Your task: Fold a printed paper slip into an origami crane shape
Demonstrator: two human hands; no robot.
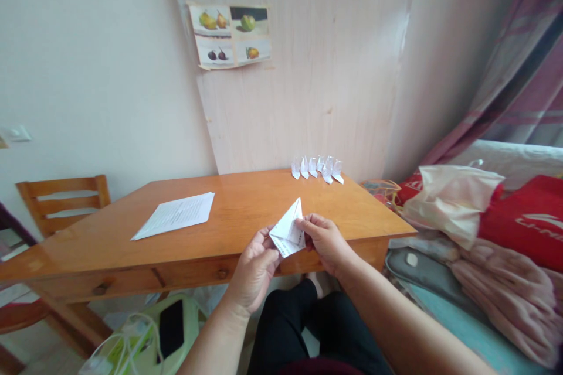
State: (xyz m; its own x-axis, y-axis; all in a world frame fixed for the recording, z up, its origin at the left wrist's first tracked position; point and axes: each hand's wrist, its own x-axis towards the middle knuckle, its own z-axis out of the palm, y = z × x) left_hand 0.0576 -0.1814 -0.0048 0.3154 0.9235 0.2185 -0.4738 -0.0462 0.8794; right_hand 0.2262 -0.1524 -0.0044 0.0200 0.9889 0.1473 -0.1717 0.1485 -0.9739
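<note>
Between my hands is a piece of folded paper (288, 229), white with printed text on its lower part and a pointed top. My left hand (257, 266) pinches its left corner between thumb and fingers. On the other side, my right hand (324, 241) grips the right edge, its thumb lying on the front face. The paper is held up just over the desk's front edge. At the back of the desk stand several small folded paper figures (326, 171), upright and grouped close together.
A stack of printed sheets (176, 214) lies on the left of the wooden desk (246, 199). A wooden chair (65, 202) stands at the left. Below, a green stool (189, 316) bears a black phone (171, 328) and white cables. Bags and cloth crowd the bed at right.
</note>
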